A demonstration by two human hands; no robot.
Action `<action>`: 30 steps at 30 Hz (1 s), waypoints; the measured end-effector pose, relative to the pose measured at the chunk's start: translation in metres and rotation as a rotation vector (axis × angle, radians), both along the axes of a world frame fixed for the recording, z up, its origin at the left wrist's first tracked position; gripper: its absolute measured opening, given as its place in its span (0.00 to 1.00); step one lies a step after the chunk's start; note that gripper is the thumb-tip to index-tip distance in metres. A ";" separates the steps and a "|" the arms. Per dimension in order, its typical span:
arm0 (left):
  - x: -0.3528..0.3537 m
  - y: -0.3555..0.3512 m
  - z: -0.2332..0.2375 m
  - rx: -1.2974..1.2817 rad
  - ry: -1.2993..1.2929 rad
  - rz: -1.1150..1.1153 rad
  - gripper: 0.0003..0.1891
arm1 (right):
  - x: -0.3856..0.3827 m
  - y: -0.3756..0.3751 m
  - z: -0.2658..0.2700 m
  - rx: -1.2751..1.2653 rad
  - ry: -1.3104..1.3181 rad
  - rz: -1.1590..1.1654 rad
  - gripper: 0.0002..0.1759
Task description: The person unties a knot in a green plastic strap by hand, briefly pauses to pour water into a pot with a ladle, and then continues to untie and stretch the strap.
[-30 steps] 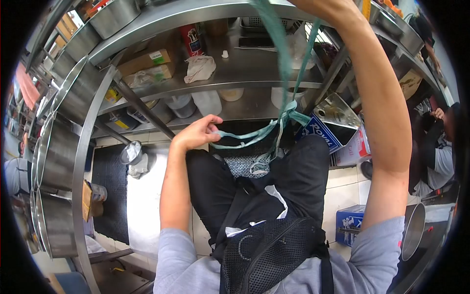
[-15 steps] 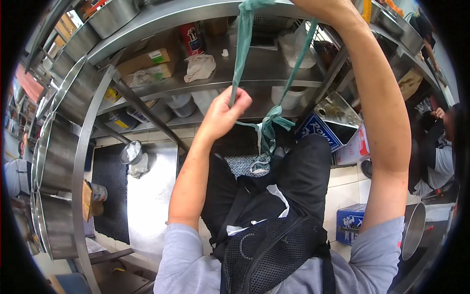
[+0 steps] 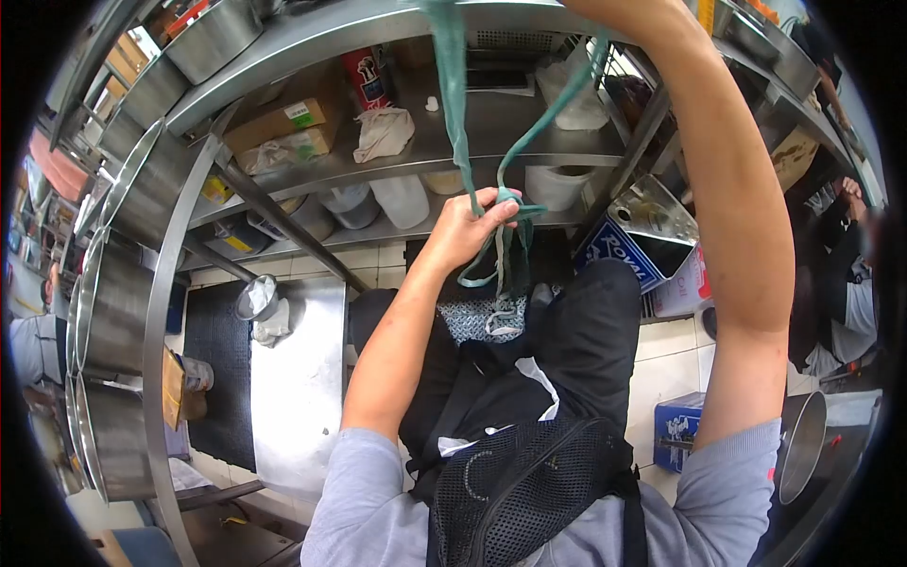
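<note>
Long green cloth strips [image 3: 454,104] hang down from the top edge in front of me. My left hand [image 3: 467,230] is closed on the strips where they bunch together, thumb pressed over them. Loose loops and ends dangle below its fingers, over a woven grey-blue piece [image 3: 470,319] between my knees. A pale strip end lies on that piece. My right forearm [image 3: 723,180] reaches up to the top edge, where its hand is cut off. One strip runs up towards that side.
Steel shelves [image 3: 444,128] stand ahead with a cardboard box [image 3: 283,132], a crumpled cloth [image 3: 385,134] and white containers [image 3: 402,201]. Large steel pots [image 3: 113,435] line the left. A blue tin [image 3: 619,250] stands right of my knee. Another person [image 3: 846,283] is at far right.
My left hand has moved right and slightly down, from the left strip to the bunched part. The bunch has risen, and the strips hang closer together. My right forearm stays raised.
</note>
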State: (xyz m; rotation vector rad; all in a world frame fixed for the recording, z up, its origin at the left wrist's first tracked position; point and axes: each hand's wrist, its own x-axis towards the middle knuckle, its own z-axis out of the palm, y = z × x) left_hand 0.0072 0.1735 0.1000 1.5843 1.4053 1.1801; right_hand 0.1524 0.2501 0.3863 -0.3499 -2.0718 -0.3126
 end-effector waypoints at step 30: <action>-0.018 -0.025 0.054 0.569 0.101 0.066 0.06 | 0.029 0.019 -0.193 -1.348 -0.137 0.551 0.16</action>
